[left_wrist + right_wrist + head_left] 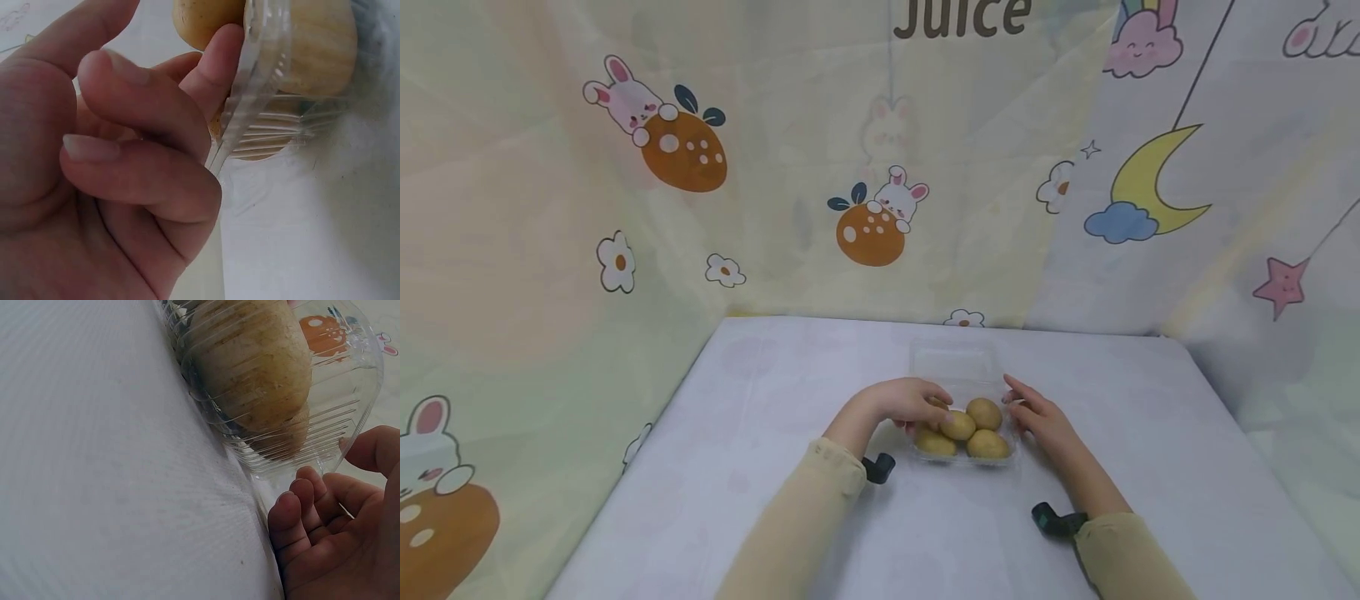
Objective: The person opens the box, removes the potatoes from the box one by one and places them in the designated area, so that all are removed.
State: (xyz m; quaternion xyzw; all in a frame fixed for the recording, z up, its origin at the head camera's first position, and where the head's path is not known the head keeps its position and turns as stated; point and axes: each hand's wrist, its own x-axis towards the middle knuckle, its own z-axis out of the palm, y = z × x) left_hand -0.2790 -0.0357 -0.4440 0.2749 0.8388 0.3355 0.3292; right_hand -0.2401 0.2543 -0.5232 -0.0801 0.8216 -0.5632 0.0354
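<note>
A clear plastic clamshell box (966,461) holds several potatoes (988,444), and its lid (953,360) is folded back behind it. My left hand (904,402) reaches over the box's left side, thumb and fingertips around a potato (209,19) above the rim. Two of its fingers (144,169) curl outside the wall. Beside the right wall is my right hand (1041,419), with loosely bent fingers; in the right wrist view one fingertip (350,449) is at the rim of the box. Another potato (253,369) shows through the ribbed wall there.
The box stands on a table with a white cloth (760,400). Printed fabric (790,250) hangs behind the table and along its sides. A small black camera (878,468) is on the left wrist, another black camera (1058,521) on the right.
</note>
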